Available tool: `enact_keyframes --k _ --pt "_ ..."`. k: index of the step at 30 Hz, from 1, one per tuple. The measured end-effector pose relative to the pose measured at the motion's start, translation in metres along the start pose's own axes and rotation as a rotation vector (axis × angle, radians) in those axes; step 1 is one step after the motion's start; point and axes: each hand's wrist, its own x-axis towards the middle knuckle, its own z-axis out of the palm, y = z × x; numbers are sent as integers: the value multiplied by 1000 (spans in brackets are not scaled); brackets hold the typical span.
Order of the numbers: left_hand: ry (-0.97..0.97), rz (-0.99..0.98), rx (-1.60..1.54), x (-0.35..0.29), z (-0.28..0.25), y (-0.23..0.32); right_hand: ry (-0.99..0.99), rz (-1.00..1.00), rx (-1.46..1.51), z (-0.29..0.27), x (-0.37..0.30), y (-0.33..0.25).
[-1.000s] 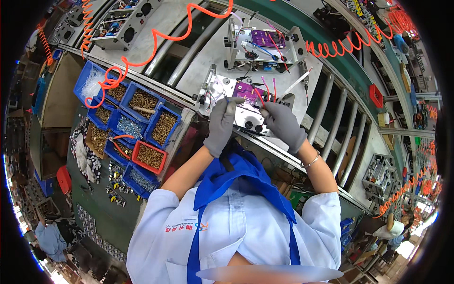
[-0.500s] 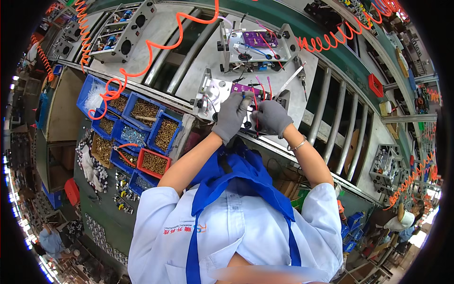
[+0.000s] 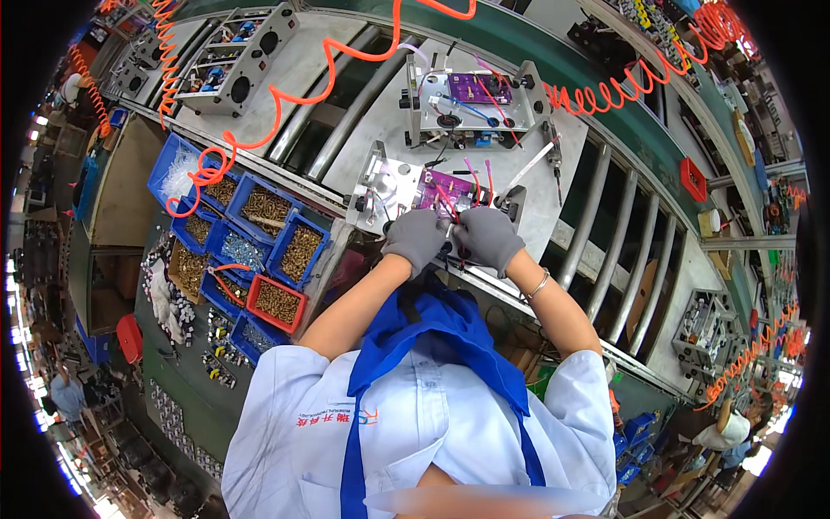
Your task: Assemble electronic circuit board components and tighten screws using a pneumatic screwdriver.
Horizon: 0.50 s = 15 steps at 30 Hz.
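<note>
Grey-gloved, left hand [image 3: 417, 240] and right hand [image 3: 490, 238] meet, curled inward, at the nearer metal chassis [image 3: 396, 183], beside its purple board [image 3: 430, 192]; what they pinch I can't tell. Wiring, seemingly, calling for steady alignment next.

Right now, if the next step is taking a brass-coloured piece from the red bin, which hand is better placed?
Probably the left hand: it is nearer to the red bin, which is on the person's left. The right hand is farther away, with the left hand between it and the bin.
</note>
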Motion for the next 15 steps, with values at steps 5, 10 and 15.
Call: enact_keyframes --k 5,10,15 --pt "-201 -135 36 16 -18 6 -5 18 -48 -5 2 -1" --pt "-240 -144 55 26 -28 10 -131 -58 -17 -48 -2 -1" --pt "-169 -311 -6 0 -32 -2 530 55 602 -143 -7 65"
